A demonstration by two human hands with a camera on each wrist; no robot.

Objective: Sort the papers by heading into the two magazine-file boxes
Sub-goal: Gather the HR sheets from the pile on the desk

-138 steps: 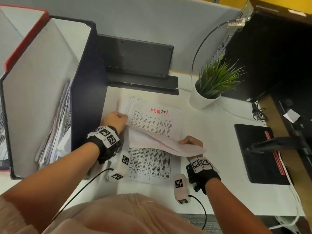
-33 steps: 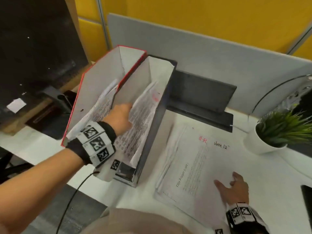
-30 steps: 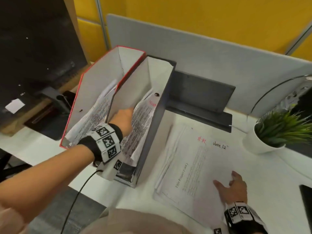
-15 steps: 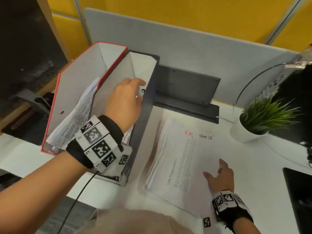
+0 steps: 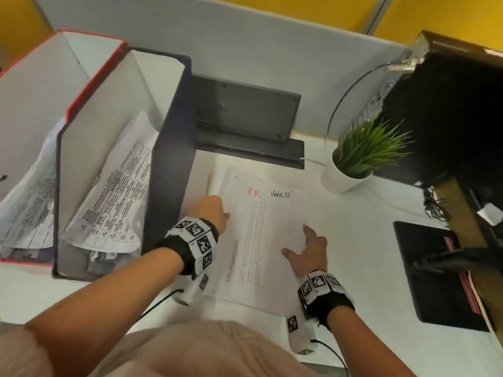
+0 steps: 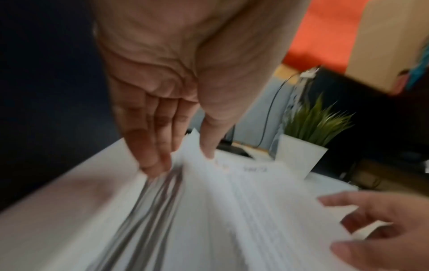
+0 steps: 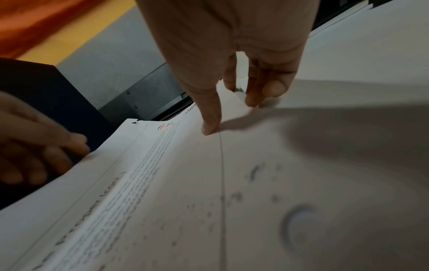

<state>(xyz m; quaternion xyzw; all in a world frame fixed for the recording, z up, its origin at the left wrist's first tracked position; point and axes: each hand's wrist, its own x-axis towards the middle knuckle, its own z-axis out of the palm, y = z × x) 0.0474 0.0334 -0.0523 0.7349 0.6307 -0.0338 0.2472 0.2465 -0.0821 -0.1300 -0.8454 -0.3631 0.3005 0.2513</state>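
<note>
Where head view hides it, left hand [image 6: 160,113] grip on stack edge [image 6: 162,183]

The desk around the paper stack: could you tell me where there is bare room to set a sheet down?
Bare desk lies between the paper stack, the potted plant and the black pad. Another strip runs in front of the blue file box. It is crowded left of the stack, where the left hand sits against that box; the right hand rests on the stack.
</note>
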